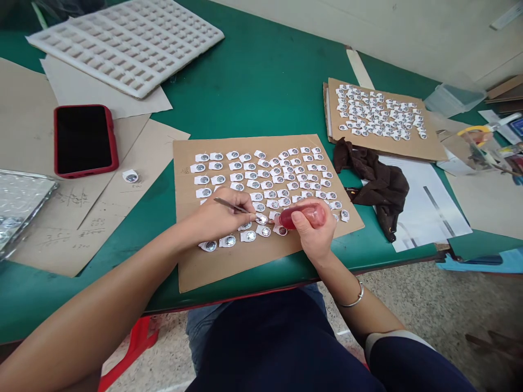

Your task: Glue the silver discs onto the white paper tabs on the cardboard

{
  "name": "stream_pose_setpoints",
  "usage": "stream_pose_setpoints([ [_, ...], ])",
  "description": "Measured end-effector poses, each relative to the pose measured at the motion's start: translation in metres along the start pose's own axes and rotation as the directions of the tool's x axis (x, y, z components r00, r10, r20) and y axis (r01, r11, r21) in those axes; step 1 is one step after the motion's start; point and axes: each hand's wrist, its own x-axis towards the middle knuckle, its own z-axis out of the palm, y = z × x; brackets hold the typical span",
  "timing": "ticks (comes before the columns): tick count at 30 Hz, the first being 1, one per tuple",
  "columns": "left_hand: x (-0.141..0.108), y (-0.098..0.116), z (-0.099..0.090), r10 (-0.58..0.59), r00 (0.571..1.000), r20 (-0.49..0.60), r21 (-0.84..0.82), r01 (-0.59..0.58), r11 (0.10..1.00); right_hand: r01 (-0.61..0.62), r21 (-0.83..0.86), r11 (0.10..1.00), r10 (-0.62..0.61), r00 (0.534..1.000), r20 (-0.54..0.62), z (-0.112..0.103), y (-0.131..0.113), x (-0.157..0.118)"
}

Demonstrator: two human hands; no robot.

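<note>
My left hand is closed around thin metal tweezers, whose tip points at a small round silver piece on a white tab. In my right hand lies a squeeze bottle of red liquid, tipped sideways with its nozzle toward that same piece. Whether the nozzle touches it I cannot tell. Rows of similar tabbed pieces cover the brown cardboard sheet under both hands. Some pieces are hidden behind my fingers.
A red-cased phone, a single tabbed piece and papers lie left. Behind them rests a white gridded tray. At right are a second cardboard bearing pieces, a dark brown cloth and a clear plastic container.
</note>
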Motion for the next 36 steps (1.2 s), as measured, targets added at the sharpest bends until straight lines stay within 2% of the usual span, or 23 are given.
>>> stream_pose_setpoints([
  [36,0.0003,-0.0009,0.0007,-0.002,1.0,-0.003,-0.003,0.002,1.0,0.006,0.008,1.0,-0.006,1.0,0.023,0.0038,0.0026,-0.0026],
])
